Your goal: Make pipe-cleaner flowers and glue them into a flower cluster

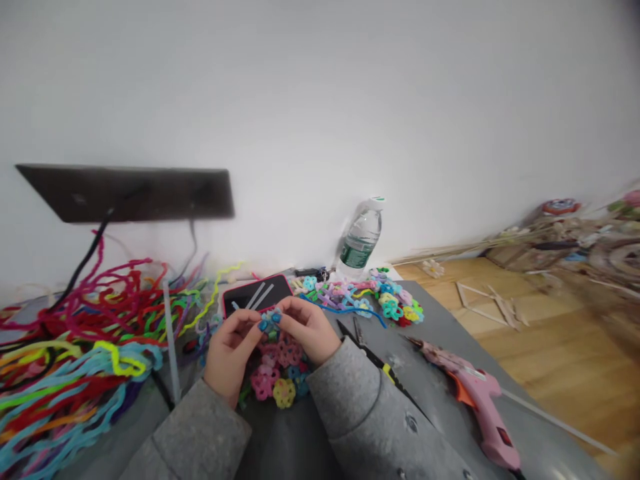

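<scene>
Between the fingertips of both hands is a small light-blue pipe-cleaner flower [271, 320], partly covered by the fingers. My left hand [233, 353] pinches its left side, thumb and forefinger closed. On its right side, my right hand [310, 330] grips it in the same way. Just below the hands lies a cluster of pipe-cleaner flowers in pink [265, 379], yellow [285, 393] and blue. Whether the held flower is joined to that cluster I cannot tell. Behind the hands rests a phone [240, 297] in a red-pink case, with clear glue sticks [261, 295] on it.
Loose coloured pipe cleaners [75, 373] heap up at the left. More finished flowers [393, 303] lie at the back, near a water bottle [361, 237]. Pliers [385, 370] and a pink glue gun [473, 393] are on the right. A dark panel [135, 193] is at the wall.
</scene>
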Demonstrator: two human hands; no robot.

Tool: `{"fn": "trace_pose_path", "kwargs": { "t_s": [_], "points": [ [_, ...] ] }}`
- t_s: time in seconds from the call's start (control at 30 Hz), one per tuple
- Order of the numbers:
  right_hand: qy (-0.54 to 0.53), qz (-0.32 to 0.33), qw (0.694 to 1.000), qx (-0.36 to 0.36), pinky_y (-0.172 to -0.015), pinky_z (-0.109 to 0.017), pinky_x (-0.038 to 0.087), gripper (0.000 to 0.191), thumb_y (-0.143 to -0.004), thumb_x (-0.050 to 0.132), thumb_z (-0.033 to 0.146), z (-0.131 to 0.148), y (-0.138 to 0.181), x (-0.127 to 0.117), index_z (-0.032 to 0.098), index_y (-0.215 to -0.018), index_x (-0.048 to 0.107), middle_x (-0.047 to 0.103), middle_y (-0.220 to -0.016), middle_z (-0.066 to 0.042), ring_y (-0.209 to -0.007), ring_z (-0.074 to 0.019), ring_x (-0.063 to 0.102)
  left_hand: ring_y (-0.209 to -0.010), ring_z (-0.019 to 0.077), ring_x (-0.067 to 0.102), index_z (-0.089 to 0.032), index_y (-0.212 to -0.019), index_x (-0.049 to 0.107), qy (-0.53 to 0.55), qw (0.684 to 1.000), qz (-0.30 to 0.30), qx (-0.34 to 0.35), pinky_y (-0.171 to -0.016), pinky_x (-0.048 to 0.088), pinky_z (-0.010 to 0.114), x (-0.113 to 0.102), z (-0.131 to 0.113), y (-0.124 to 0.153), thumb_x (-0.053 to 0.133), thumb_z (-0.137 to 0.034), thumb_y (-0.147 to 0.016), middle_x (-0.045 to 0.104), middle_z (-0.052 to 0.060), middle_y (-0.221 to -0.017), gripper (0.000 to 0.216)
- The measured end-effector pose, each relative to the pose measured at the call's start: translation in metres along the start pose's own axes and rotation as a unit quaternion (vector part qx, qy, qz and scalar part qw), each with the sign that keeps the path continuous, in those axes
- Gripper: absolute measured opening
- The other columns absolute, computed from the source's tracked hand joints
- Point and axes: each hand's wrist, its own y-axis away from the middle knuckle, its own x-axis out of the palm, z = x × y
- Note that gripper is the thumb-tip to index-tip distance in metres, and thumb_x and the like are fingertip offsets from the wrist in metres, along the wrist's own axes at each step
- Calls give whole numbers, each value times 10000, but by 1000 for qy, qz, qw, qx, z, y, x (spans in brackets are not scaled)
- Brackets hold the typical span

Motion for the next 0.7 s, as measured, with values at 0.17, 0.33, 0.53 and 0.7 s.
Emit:
{"fn": "trace_pose_path", "kwargs": {
  "t_s": [0.17, 0.33, 0.53, 0.7],
  "points": [
    [22, -11, 1000, -10, -486, -215, 378, 289, -634, 702, 392, -1, 1, 0, 172, -687, 522, 516, -601, 33, -497, -83, 467, -672, 147, 578, -197, -731, 652, -49, 998, -6, 46, -601, 472, 209, 0, -3, 0, 699, -271, -653, 635, 4, -709, 117],
    [44, -26, 998, -40, -487, -214, 364, 241, -640, 691, 338, -2, 2, 1, 171, -686, 525, 503, -598, 33, -506, -83, 455, -670, 159, 582, -204, -703, 661, -80, 994, -10, 71, -602, 473, 222, -2, -2, 0, 675, -235, -667, 635, 4, -699, 50],
    [58, -29, 997, -43, -481, -210, 344, 226, -633, 690, 318, -1, 2, 2, 170, -693, 530, 505, -599, 32, -507, -80, 438, -645, 148, 565, -201, -699, 665, -98, 991, -3, 86, -583, 459, 216, -3, -2, -1, 654, -239, -691, 625, -1, -678, 40],
    [63, -28, 996, -51, -478, -198, 341, 189, -636, 666, 288, -2, 2, 2, 163, -691, 535, 504, -593, 36, -500, -69, 430, -657, 145, 562, -180, -681, 664, -120, 987, 1, 106, -592, 458, 221, -4, -2, -1, 639, -231, -702, 620, 7, -687, 60]
  ]
}}
